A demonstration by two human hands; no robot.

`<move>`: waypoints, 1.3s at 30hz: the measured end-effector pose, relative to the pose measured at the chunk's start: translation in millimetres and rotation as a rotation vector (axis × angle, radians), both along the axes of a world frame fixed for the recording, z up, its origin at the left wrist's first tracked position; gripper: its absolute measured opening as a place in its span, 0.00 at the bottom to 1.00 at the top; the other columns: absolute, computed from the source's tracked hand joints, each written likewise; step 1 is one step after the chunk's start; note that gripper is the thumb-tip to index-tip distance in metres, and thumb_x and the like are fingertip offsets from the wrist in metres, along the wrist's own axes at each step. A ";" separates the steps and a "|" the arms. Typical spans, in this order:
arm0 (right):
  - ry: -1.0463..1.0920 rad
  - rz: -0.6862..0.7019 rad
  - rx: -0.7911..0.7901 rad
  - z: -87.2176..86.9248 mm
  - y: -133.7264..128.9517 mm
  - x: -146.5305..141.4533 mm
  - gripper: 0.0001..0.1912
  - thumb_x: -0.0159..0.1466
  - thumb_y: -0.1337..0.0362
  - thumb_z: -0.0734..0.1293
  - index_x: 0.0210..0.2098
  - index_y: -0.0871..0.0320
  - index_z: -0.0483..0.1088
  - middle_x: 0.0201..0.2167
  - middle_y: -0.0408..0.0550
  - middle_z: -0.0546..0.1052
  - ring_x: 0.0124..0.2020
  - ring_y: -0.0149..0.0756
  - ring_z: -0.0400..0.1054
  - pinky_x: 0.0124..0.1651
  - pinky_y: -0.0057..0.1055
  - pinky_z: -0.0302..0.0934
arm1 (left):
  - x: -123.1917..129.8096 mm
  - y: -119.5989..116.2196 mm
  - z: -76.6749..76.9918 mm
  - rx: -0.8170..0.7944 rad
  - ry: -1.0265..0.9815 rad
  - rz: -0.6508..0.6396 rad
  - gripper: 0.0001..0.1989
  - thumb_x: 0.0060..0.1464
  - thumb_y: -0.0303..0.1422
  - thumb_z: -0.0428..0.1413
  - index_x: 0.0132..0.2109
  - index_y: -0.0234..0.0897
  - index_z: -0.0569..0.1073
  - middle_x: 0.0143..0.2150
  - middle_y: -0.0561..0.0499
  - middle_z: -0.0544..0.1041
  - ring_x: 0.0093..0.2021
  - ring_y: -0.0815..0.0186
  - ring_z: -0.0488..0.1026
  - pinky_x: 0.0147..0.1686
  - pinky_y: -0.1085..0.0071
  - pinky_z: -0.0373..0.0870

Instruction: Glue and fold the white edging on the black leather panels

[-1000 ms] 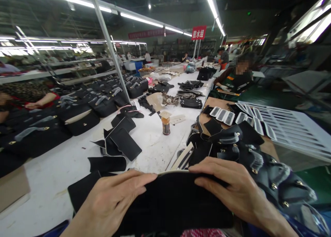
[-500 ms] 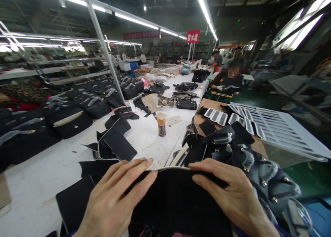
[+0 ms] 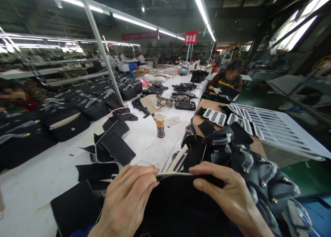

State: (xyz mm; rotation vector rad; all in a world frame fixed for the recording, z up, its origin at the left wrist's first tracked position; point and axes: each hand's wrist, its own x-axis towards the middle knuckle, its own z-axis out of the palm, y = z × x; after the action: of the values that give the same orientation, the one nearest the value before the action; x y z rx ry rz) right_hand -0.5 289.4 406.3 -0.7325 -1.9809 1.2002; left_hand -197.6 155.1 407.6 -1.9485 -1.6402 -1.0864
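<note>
In front of me stands a black handbag body (image 3: 181, 202), its dark inside facing me and a pale edge running along its top rim. My left hand (image 3: 126, 199) pinches that rim on the left, fingers over the far side and thumb on the near side. On the right, my right hand (image 3: 222, 192) grips the same rim between thumb and fingers. The bag's lower part is in deep shadow. Cut black leather panels (image 3: 117, 149) lie on the white table beyond my left hand, and another black panel (image 3: 73, 206) lies beside it.
A small orange-and-black jar (image 3: 160, 128) with cardboard on top stands mid-table. Finished black handbags (image 3: 64, 123) line the left side. Black bag parts with wrapped handles (image 3: 248, 161) are heaped at right, near a white slatted rack (image 3: 289, 130). A co-worker (image 3: 224, 81) sits beyond.
My left hand has shifted slightly right along the rim, its fingers more bunched. The right hand keeps its hold. The co-worker at right has lowered a black piece, and a person at far left has come into view.
</note>
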 end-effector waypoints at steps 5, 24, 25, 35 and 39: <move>-0.016 0.181 -0.206 -6.4 16.0 -5.8 0.08 0.58 0.62 0.73 0.38 0.54 0.81 0.37 0.44 0.83 0.40 0.38 0.77 0.48 0.31 0.71 | -4.3 -3.7 7.5 -0.103 -0.007 0.007 0.05 0.63 0.22 0.53 0.41 0.36 0.70 0.39 0.52 0.79 0.39 0.73 0.76 0.43 0.75 0.69; 0.083 0.254 0.228 -8.5 42.3 -35.3 0.01 0.61 0.68 0.73 0.32 0.58 0.78 0.30 0.41 0.78 0.32 0.28 0.71 0.37 0.25 0.63 | -22.0 11.3 11.9 -0.167 -0.108 0.097 0.02 0.62 0.30 0.56 0.39 0.42 0.71 0.36 0.58 0.78 0.34 0.73 0.75 0.37 0.77 0.69; 0.037 0.224 0.338 -7.5 42.7 -35.6 0.01 0.62 0.68 0.73 0.32 0.58 0.77 0.31 0.42 0.78 0.33 0.30 0.71 0.38 0.27 0.62 | -21.2 12.6 11.6 -0.170 -0.099 0.087 0.02 0.62 0.30 0.56 0.39 0.42 0.71 0.36 0.58 0.78 0.34 0.73 0.75 0.37 0.76 0.69; -0.015 0.194 0.661 0.2 37.4 -55.0 0.10 0.68 0.61 0.67 0.31 0.59 0.74 0.29 0.42 0.77 0.31 0.30 0.69 0.38 0.29 0.59 | -14.1 21.7 12.7 -0.111 -0.049 0.085 0.05 0.61 0.23 0.57 0.39 0.38 0.70 0.37 0.54 0.78 0.37 0.73 0.74 0.41 0.73 0.68; -0.041 0.226 0.707 2.8 31.8 -59.0 0.09 0.67 0.60 0.68 0.39 0.60 0.75 0.34 0.46 0.78 0.35 0.34 0.71 0.40 0.31 0.58 | -10.5 28.2 14.8 -0.083 -0.055 0.067 0.06 0.60 0.21 0.56 0.38 0.37 0.69 0.36 0.55 0.78 0.36 0.74 0.74 0.40 0.75 0.68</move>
State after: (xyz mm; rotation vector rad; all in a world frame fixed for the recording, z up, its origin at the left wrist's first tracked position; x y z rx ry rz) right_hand -59.6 321.2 409.1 -0.1742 -2.3507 0.5172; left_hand -208.1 183.3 422.4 -1.9158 -1.7928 -1.0710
